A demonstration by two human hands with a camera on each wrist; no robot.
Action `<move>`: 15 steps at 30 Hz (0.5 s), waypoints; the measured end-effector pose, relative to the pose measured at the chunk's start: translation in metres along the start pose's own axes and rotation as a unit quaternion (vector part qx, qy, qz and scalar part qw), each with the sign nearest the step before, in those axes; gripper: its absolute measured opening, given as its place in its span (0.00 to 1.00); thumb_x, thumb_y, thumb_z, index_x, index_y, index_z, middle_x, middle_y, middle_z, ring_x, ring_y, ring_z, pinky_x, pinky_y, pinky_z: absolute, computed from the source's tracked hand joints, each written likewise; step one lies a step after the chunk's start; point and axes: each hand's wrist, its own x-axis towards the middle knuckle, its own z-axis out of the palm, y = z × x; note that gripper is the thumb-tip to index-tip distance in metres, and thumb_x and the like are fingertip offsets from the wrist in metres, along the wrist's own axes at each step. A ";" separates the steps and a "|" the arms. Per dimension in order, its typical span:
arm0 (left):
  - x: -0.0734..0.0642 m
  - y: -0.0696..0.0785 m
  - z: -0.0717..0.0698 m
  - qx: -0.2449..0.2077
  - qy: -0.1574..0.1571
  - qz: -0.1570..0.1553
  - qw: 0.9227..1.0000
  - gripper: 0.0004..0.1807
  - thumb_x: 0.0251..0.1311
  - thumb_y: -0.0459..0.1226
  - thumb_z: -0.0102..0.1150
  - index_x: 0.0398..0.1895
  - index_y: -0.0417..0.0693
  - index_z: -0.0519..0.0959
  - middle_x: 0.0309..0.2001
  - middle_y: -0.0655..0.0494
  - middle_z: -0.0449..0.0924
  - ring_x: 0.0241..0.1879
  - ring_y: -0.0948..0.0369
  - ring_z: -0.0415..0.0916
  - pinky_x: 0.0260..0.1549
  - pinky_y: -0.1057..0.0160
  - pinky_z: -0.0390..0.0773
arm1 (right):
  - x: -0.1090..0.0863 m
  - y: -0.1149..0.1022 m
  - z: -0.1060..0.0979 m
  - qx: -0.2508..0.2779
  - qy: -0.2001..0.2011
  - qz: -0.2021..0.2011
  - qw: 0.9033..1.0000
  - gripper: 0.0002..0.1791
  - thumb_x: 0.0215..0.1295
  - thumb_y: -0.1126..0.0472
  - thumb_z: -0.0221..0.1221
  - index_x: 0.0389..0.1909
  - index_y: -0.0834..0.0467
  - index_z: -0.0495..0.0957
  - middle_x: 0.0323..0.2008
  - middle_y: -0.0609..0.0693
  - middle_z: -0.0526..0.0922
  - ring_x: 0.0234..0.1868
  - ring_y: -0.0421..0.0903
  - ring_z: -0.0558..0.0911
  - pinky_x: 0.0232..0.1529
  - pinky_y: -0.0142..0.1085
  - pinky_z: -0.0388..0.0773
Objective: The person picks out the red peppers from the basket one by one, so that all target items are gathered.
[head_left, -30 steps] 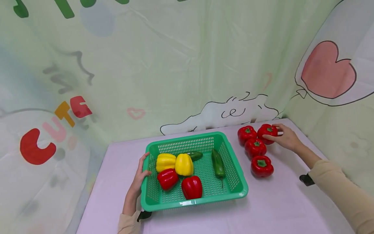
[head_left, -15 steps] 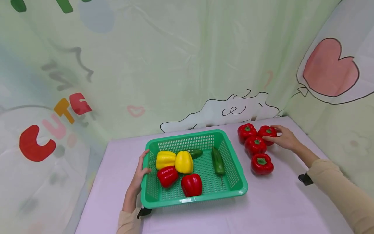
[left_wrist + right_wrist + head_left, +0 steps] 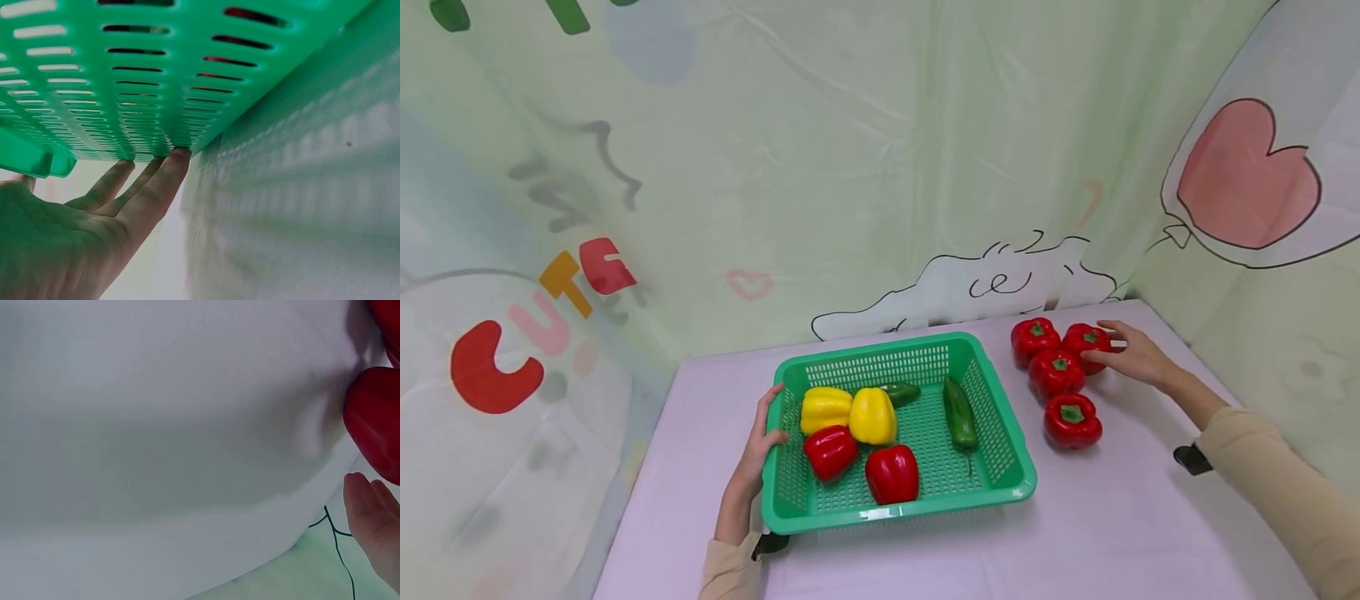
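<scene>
The rearmost right red bell pepper [image 3: 1078, 338] is standing stem-up, showing no marked long axis, directly left of the right hand [image 3: 1138, 355], the nearer of the two, which is holding thumb and fingers wide about its right side with no firm grip showing. Two other red bell peppers [image 3: 1054, 377] are crowding its left and front-left, while the pale table [image 3: 1120, 517] is ending close behind and leaving room front-right. Well leftward, the left hand [image 3: 759, 450] is gripping the green plastic basket [image 3: 955, 502], thumb at the rim, fingers against the outer wall.
</scene>
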 end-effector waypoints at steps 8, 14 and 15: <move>0.000 0.000 0.001 0.005 -0.002 0.002 1.000 0.43 0.54 0.28 0.38 0.77 0.53 0.45 0.76 0.43 0.41 0.66 0.40 0.53 0.55 0.45 0.70 | -0.011 -0.009 -0.012 -0.021 0.021 -0.008 1.000 0.42 0.70 0.49 0.54 0.71 0.74 0.50 0.65 0.80 0.56 0.62 0.78 0.61 0.54 0.65 0.69; -0.002 0.001 0.000 0.002 0.004 -0.008 1.000 0.43 0.54 0.28 0.38 0.77 0.55 0.46 0.76 0.43 0.42 0.65 0.41 0.54 0.54 0.47 0.70 | -0.023 -0.041 -0.013 -0.057 0.034 -0.043 0.997 0.38 0.69 0.54 0.56 0.69 0.74 0.54 0.64 0.78 0.60 0.61 0.76 0.63 0.53 0.65 0.70; -0.002 0.001 0.000 0.003 0.005 -0.008 1.000 0.43 0.54 0.28 0.39 0.77 0.55 0.46 0.76 0.43 0.42 0.65 0.41 0.54 0.54 0.47 0.70 | -0.025 -0.047 -0.012 -0.058 0.034 -0.048 0.997 0.38 0.69 0.54 0.57 0.69 0.73 0.54 0.64 0.77 0.60 0.61 0.76 0.63 0.53 0.64 0.71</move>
